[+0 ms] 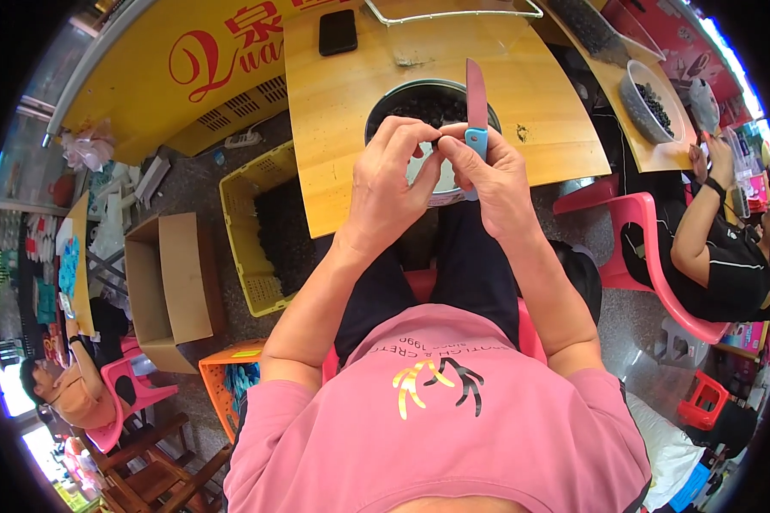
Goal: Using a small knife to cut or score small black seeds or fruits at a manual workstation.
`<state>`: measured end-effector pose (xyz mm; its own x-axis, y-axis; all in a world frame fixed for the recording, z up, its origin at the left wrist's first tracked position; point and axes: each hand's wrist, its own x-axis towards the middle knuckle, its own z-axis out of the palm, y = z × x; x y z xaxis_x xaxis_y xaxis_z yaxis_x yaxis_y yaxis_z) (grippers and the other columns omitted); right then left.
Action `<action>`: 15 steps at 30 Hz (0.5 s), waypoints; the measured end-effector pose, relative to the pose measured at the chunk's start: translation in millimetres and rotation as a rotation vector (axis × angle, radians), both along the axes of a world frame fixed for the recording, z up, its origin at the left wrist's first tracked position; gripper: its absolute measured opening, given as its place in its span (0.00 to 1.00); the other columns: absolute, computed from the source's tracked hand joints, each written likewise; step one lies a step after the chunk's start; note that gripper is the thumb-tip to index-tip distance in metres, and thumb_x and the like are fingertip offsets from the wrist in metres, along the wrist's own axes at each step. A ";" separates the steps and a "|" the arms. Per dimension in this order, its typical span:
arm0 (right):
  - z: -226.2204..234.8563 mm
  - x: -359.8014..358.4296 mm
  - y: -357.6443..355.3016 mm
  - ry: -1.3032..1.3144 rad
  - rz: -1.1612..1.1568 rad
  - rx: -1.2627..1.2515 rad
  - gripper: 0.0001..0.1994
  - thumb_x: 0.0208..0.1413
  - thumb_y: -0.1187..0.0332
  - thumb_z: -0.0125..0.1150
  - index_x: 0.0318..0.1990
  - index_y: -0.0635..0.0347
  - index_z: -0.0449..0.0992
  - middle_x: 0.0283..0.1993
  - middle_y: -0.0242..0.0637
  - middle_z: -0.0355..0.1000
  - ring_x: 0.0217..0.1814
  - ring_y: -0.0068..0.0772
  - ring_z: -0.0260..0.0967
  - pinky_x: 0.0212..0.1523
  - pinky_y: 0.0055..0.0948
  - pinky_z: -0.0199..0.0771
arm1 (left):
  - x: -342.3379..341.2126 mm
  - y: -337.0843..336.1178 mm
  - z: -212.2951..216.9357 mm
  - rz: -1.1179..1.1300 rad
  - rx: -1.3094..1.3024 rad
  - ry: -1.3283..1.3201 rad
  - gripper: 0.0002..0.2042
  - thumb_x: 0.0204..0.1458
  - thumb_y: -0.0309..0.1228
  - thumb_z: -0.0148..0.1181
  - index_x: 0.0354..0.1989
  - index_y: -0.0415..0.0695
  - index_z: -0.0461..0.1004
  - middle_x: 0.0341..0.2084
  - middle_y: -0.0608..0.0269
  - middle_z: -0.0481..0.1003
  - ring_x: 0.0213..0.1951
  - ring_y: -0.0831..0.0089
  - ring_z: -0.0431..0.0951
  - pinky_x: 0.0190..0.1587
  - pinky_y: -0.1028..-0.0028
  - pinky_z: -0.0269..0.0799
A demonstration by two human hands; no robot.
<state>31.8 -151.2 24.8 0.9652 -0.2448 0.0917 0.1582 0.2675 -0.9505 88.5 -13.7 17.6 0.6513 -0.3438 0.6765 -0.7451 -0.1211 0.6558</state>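
Above a round metal bowl [375, 114] at the table edge, my two hands meet. My left hand [385, 184] is closed, its thumb and forefinger pinching a small dark piece [437, 141]. The kind of this piece is too small to tell. My right hand [498, 192] grips the blue handle of a knife [476, 94], its reddish blade pointing up and away from me. The right thumb tip also meets the dark piece. Many dark, small pieces [428, 104] lie in the bowl, partly hidden behind my fingers.
A wooden table [539, 111] bears a black phone [338, 32] and a white-rimmed tray [453, 13]. Left of my legs stand a yellow crate [241, 231] of dark pieces and a cardboard box [188, 274]. At right, a person sits on a pink chair [650, 256] near a white basket [637, 107].
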 end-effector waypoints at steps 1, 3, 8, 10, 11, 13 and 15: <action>-0.6 0.1 -3.0 0.032 0.029 0.035 0.09 0.57 0.67 0.63 0.43 0.61 0.77 0.26 0.22 0.68 0.24 0.13 0.58 0.25 0.16 0.58 | 0.4 0.1 -0.8 -0.002 0.000 0.001 0.11 0.45 0.18 0.64 0.37 0.40 0.73 0.33 0.60 0.72 0.28 0.71 0.72 0.30 0.74 0.69; -1.0 0.5 -5.9 0.064 0.056 0.070 0.09 0.57 0.67 0.63 0.42 0.61 0.76 0.26 0.22 0.68 0.24 0.12 0.59 0.25 0.16 0.58 | 1.3 0.9 -3.0 -0.058 -0.070 0.110 0.10 0.45 0.19 0.65 0.36 0.40 0.73 0.33 0.60 0.71 0.28 0.72 0.72 0.30 0.76 0.69; 2.5 2.0 -9.2 0.149 0.172 0.234 0.08 0.57 0.67 0.63 0.40 0.57 0.75 0.25 0.21 0.66 0.23 0.11 0.59 0.25 0.15 0.60 | 0.0 -1.3 -16.4 -0.132 -0.215 0.295 0.10 0.47 0.20 0.66 0.37 0.39 0.73 0.34 0.62 0.71 0.29 0.77 0.72 0.31 0.78 0.69; 3.9 2.1 -9.7 0.149 0.178 0.246 0.07 0.57 0.66 0.63 0.40 0.57 0.75 0.25 0.21 0.66 0.23 0.11 0.59 0.25 0.15 0.60 | -2.0 -1.4 -16.5 -0.140 -0.230 0.322 0.10 0.48 0.21 0.66 0.37 0.38 0.73 0.34 0.63 0.71 0.30 0.78 0.72 0.32 0.79 0.69; 4.5 2.0 -9.8 0.149 0.187 0.256 0.07 0.57 0.66 0.63 0.40 0.57 0.75 0.26 0.21 0.66 0.23 0.11 0.59 0.25 0.15 0.60 | -3.1 -1.5 -15.8 -0.157 -0.250 0.363 0.10 0.48 0.21 0.66 0.38 0.38 0.73 0.35 0.63 0.71 0.30 0.79 0.72 0.32 0.79 0.69; 5.7 2.2 -9.4 0.163 0.171 0.264 0.07 0.57 0.65 0.63 0.39 0.57 0.75 0.25 0.21 0.66 0.22 0.11 0.59 0.24 0.15 0.59 | -4.5 -1.1 -14.9 -0.178 -0.266 0.404 0.10 0.49 0.22 0.66 0.38 0.38 0.74 0.35 0.63 0.71 0.30 0.79 0.72 0.32 0.79 0.69; 6.8 2.3 -8.8 0.176 0.154 0.273 0.08 0.57 0.65 0.63 0.39 0.57 0.75 0.24 0.21 0.66 0.22 0.11 0.59 0.24 0.15 0.59 | -4.7 0.3 -14.1 -0.158 -0.251 0.361 0.10 0.49 0.21 0.66 0.40 0.39 0.75 0.37 0.63 0.71 0.31 0.79 0.72 0.33 0.79 0.69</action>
